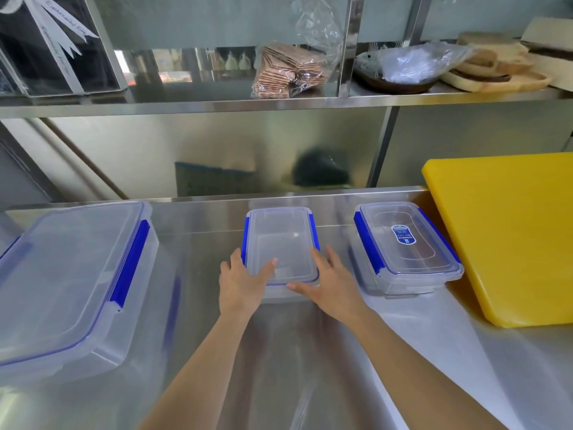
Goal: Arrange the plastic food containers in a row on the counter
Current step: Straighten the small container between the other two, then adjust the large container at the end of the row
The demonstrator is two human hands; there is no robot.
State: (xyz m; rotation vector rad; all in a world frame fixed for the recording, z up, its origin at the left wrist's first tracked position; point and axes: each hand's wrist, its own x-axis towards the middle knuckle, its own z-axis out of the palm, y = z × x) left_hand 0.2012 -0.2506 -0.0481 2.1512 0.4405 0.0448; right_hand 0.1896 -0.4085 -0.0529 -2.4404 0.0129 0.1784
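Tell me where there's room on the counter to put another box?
The widest bare steel lies between the large container and the middle container. The counter front, left and right of the arms, is bare too. Crowded: the gap between the middle container and the labelled container, where the right hand sits, and by the yellow cutting board.

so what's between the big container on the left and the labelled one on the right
Head view: the small container, with the left hand and right hand touching its near corners; bare counter either side of it.
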